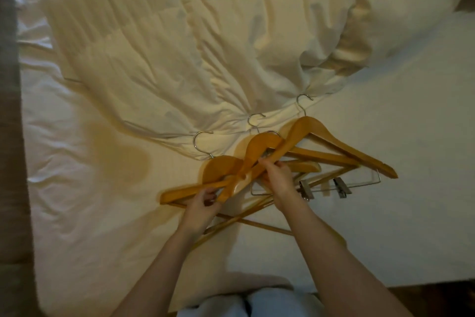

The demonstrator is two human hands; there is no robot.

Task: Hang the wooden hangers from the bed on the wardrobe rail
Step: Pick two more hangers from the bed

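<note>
Both hands pinch the wooden hangers [270, 159] piled on the bed [385, 214], left hand [203, 203] low, right hand [277, 175] higher.

We've got hangers [344, 145] piled on the sheet [385, 214], duvet [154, 46] behind them, pillow [398, 15] back right.

A crumpled cream duvet [154, 46] lies beside a white pillow [401, 21].
</note>
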